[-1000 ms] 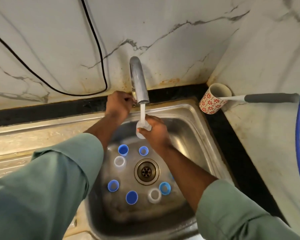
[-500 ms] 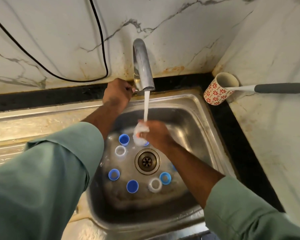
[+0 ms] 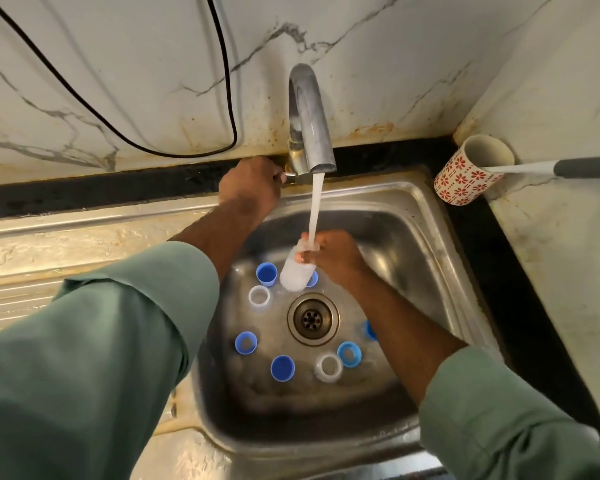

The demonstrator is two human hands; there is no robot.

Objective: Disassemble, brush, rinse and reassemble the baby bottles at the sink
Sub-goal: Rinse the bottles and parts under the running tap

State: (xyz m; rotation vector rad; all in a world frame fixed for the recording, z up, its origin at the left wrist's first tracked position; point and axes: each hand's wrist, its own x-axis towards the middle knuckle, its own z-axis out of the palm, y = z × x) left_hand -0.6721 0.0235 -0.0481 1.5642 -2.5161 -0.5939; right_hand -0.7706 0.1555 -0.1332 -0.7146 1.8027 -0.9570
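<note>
My right hand (image 3: 336, 259) holds a small clear bottle (image 3: 296, 271) under the stream of water (image 3: 316, 209) that runs from the steel tap (image 3: 309, 123). The bottle is tilted, its mouth up toward the stream. At the base of the tap my left hand (image 3: 252, 185) grips the tap handle (image 3: 288, 175). Down on the sink floor (image 3: 361, 393) lie several blue caps and rings, among them one at the back left (image 3: 266, 274) and one at the front (image 3: 282, 368), and two clear rings (image 3: 259, 295) (image 3: 328, 367) around the drain (image 3: 312, 318).
A flowered cup (image 3: 465, 181) stands on the counter at the right, with a grey-handled brush (image 3: 582, 167) sticking out of it. A black cable (image 3: 222, 81) hangs on the marble wall behind. The steel draining board (image 3: 84, 237) lies to the left.
The water stream has grown longer and stronger. My right hand has lowered the bottle further into the sink. My left hand stays on the tap handle.
</note>
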